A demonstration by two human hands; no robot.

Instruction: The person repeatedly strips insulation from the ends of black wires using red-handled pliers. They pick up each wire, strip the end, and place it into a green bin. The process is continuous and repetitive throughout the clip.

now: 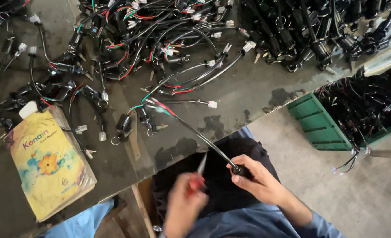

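While gripped, black sleeved cable (204, 137), coloured wire ends

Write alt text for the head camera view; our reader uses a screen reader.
Right hand grips the black end of a sheathed cable while the blurred left hand holds a red-handled tool beside it. Wire harnesses cover the grey table, beside a yellow booklet.

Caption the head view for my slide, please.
Right hand grips a black cable end; left hand holds a red-handled tool.
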